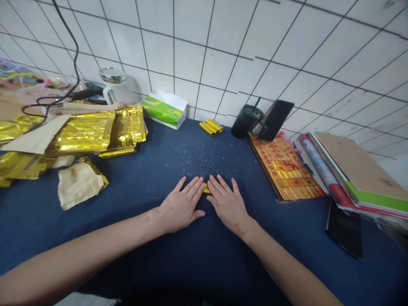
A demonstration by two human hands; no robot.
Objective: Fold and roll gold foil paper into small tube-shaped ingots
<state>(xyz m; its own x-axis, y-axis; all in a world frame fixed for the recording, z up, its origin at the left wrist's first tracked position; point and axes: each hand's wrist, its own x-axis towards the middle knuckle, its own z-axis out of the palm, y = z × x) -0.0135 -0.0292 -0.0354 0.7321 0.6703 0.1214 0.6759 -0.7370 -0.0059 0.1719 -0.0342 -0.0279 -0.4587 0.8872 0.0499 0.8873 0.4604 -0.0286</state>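
My left hand (182, 205) lies flat with its fingers stretched out on the blue tabletop. Opposite it, my right hand (227, 204) is flat too, its fingers spread. Both sets of fingers press on a small strip of gold foil paper (206, 188), which shows only in the gap between them; the rest of it is hidden under the hands. Several small folded gold foil bundles (211, 126) sit near the wall, beyond my hands. On the left is a large pile of gold foil paper sheets (83, 131), with a crumpled beige-backed piece (79, 183) in front.
A green tissue box (164, 111) and a white mug (117, 91) stand along the tiled wall. Towards the right are a black cup (247, 121), a propped phone (276, 119), a red-gold printed packet (285, 170), stacked folders (360, 165) and a dark phone-like slab (344, 229).
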